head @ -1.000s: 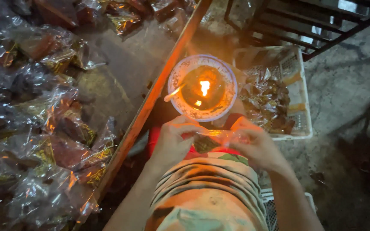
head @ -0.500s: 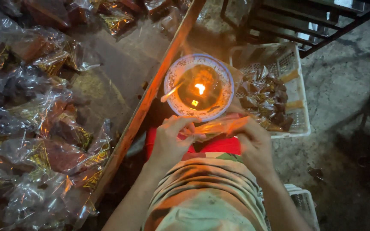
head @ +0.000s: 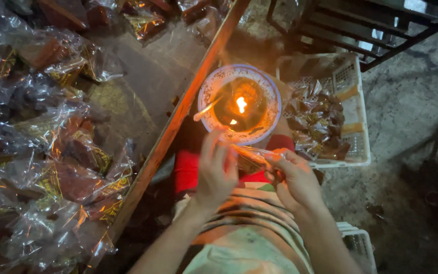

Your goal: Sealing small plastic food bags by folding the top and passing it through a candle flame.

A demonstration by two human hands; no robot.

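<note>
Shifted slightly right of centre since the earlier frame: clear plastic packet (head: 252,153), long axis slanting lower right, pinched shut between left hand (head: 218,170) fingers and right hand (head: 295,177), just below the flame bowl (head: 240,103)

One round blue-rimmed patterned bowl (head: 240,104) holding one lit flame (head: 241,104); one white plastic lattice basket (head: 353,127) of wrapped sweets — uncountable; two bare hands — left hand (head: 218,170), right hand (head: 295,177); one clear cellophane packet (head: 252,153) between them.
</note>
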